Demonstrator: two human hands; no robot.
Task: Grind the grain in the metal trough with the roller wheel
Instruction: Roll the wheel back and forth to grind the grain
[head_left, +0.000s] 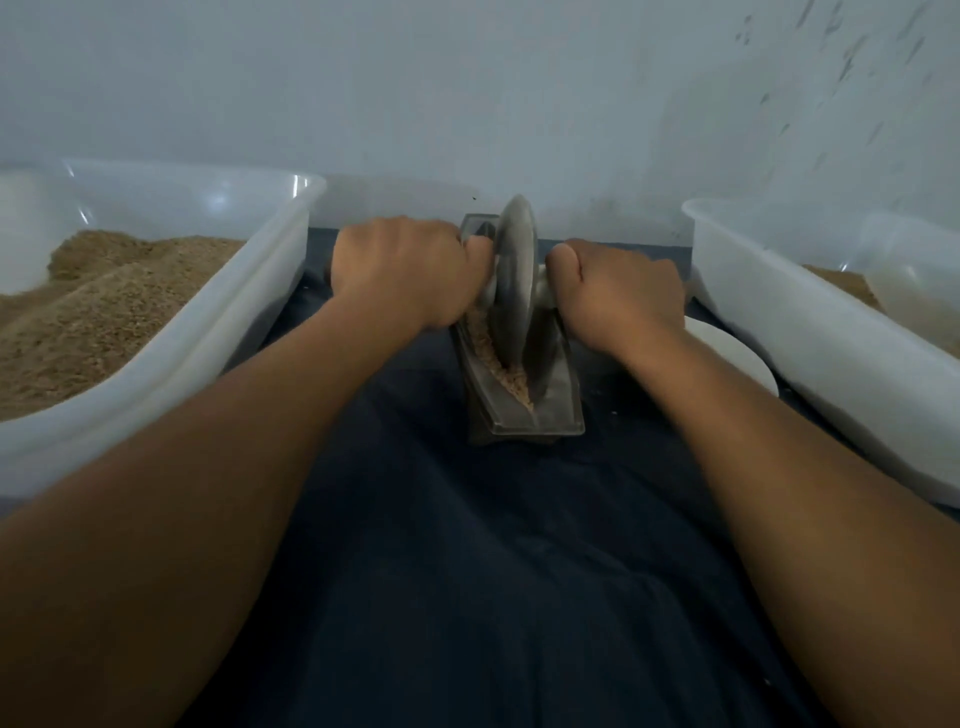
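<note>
A narrow metal trough (556, 410) lies lengthwise on a dark blue cloth, pointing away from me. Brown grain (511, 376) fills its groove at the near end. A grey metal roller wheel (514, 280) stands upright in the groove, toward the far half of the trough. My left hand (400, 273) is closed around the axle handle on the wheel's left side. My right hand (621, 296) grips the handle on its right side. Both handles are mostly hidden by my fingers.
A large translucent plastic tub (208, 338) heaped with brown grain stands at the left. Another plastic tub (810, 343) holding some grain and a clear scoop stands at the right. A white dish (737, 358) sits beside the trough under my right wrist. A pale wall is just behind.
</note>
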